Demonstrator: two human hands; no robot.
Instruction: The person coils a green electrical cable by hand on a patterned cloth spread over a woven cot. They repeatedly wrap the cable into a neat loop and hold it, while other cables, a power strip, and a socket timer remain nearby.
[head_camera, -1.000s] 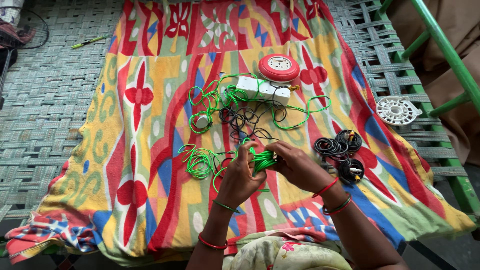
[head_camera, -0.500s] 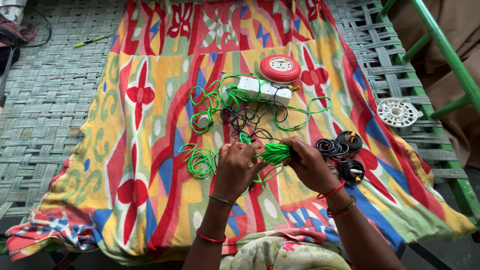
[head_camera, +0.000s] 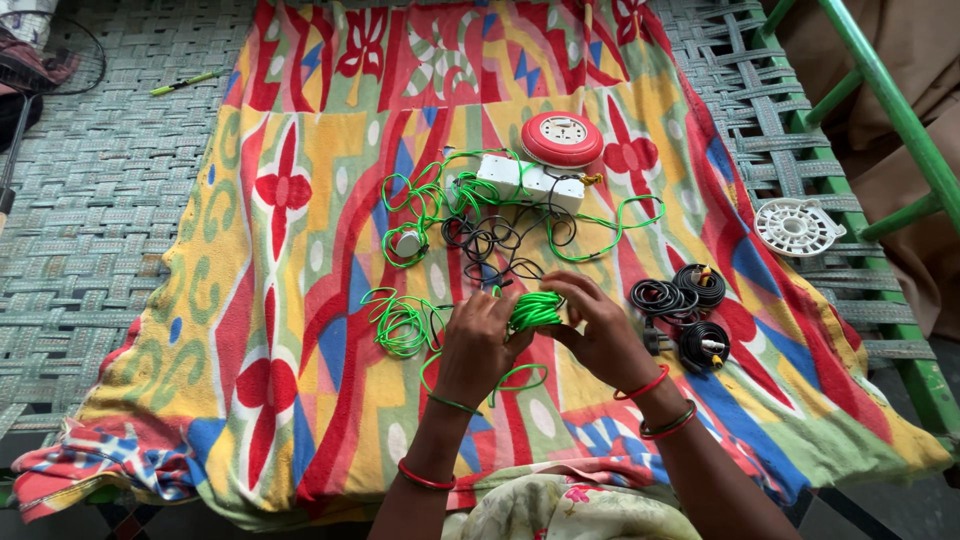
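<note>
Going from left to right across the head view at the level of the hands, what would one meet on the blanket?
Loose green wire tangle → left hand → green wire bundle held between both hands → right hand → black cable coils → green frame at the cot's edge.

Green cable bundle (head_camera: 536, 308) — smooth, glossy plastic sheath, bright. Black cable coils (head_camera: 682, 296) — duller plastic or rubber, faint sheen. Round red-and-white socket box (head_camera: 561, 138) and white extension block (head_camera: 528, 181): hard, smooth plastic. White round grille (head_camera: 796, 224): moulded plastic, matt. Patterned blanket (head_camera: 300, 300) — soft napped cloth, matt. Cot surface (head_camera: 100, 200): coarse woven webbing. Green frame (head_camera: 900, 100): painted metal, slightly glossy.
</note>
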